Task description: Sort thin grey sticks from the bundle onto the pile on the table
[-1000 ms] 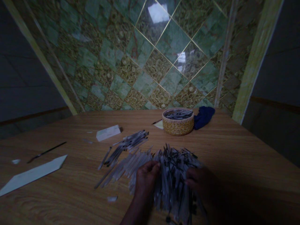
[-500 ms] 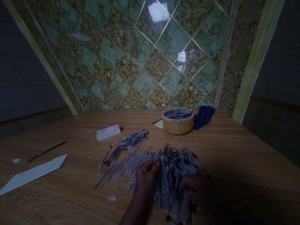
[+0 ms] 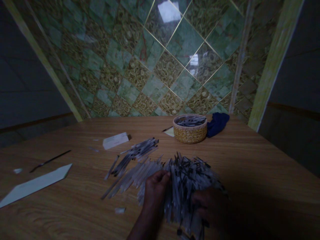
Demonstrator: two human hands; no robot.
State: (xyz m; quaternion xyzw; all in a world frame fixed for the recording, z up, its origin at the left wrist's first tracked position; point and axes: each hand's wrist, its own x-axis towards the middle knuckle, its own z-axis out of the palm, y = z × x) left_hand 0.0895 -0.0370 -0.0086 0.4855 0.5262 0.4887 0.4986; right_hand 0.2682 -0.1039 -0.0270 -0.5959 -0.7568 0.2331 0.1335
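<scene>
A large heap of slim, pen-like sticks (image 3: 183, 176), pale and translucent with black parts, lies on the table in front of me. At its left side rests my left hand (image 3: 156, 186), thumb and fingertips pinched together. What lies in that pinch is too dim to make out. My right hand (image 3: 210, 203) is over the heap's right side, its fingers curled in deep shadow; anything in them is hidden. Pale clear sleeves or sticks (image 3: 142, 173) fan out left of my left hand. Behind them is a neater bunch of dark-ended sticks (image 3: 141, 150).
A woven basket (image 3: 190, 135) full of similar sticks stands at the back, beside a dark blue cloth (image 3: 218, 125). White card pieces (image 3: 115, 140), a long pale strip (image 3: 37, 185) and a thin black stick (image 3: 50, 161) lie to the left. A tiled wall (image 3: 155, 66) rises behind.
My right hand has shifted slightly within the right part of the heap, and some sticks beside it have moved. My left hand has stayed in place.
</scene>
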